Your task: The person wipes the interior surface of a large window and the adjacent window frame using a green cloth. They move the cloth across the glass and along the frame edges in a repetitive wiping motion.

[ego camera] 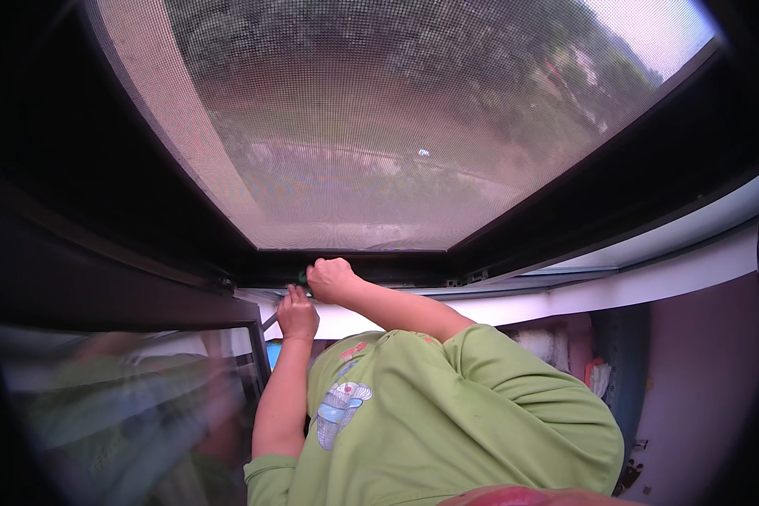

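Observation:
My right hand (332,278) is curled at the bottom rail of a dark window frame (386,269). A small piece of dark green material (303,276) shows at its fingertips, mostly hidden by the hand. Just below and to the left, my left hand (297,315) is raised to the inner edge of the frame, its fingers bent together near the green piece. Whether the left fingers pinch anything is hidden. Above both hands, an insect screen (354,158) of fine mesh fills the window opening.
At left, an inward-opened glazed sash (133,405) shows reflections, with its dark edge (259,341) close to my left forearm. A white windowsill (512,307) runs along to the right. Small metal fittings (226,282) sit at the frame's left corner. Outdoors, greenery shows through the mesh.

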The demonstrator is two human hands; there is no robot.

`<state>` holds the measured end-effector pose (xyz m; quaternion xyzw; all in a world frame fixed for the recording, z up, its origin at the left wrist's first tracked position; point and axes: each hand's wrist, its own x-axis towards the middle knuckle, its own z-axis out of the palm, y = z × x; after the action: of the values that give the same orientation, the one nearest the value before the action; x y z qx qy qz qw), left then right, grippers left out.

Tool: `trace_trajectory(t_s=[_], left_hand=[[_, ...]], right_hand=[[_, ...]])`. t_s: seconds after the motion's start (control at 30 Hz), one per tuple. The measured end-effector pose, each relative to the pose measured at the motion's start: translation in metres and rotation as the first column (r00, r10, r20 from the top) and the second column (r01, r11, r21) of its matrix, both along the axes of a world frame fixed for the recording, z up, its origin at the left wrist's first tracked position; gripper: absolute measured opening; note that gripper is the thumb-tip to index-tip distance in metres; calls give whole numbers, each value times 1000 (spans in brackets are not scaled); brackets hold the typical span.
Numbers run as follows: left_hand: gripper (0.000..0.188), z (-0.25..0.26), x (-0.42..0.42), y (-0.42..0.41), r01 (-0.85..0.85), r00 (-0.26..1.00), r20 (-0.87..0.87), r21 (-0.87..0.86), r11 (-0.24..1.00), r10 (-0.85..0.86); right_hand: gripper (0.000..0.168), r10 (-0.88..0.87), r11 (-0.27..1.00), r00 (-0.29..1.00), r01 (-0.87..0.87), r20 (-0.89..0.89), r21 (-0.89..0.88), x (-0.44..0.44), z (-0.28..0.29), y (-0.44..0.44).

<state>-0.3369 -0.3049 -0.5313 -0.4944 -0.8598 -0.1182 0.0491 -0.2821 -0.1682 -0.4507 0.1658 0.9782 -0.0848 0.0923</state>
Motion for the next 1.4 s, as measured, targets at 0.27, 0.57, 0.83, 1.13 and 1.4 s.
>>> trace_trajectory(t_s=[0.27, 0.57, 0.83, 1.13, 1.4], left_hand=[[35, 0, 0, 0, -19, 999, 25, -34, 999, 20], [38, -1, 0, 1, -49, 997, 58, -97, 994, 55], [39, 9, 5, 4, -83, 990, 100, -113, 990, 94], [42, 8, 7, 4, -98, 990, 89, -141, 985, 111], [42, 9, 7, 3, -99, 993, 55, -155, 983, 109]], right_hand=[[26, 16, 995, 988, -1, 150, -104, 17, 10, 17], [26, -63, 994, 989, 75, 134, -82, 32, 13, 15], [29, -186, 966, 964, 214, 191, -142, 51, 16, 26], [31, -250, 941, 948, 286, 199, -180, 71, 21, 34], [32, -339, 895, 910, 390, 238, -216, 88, 28, 45]])
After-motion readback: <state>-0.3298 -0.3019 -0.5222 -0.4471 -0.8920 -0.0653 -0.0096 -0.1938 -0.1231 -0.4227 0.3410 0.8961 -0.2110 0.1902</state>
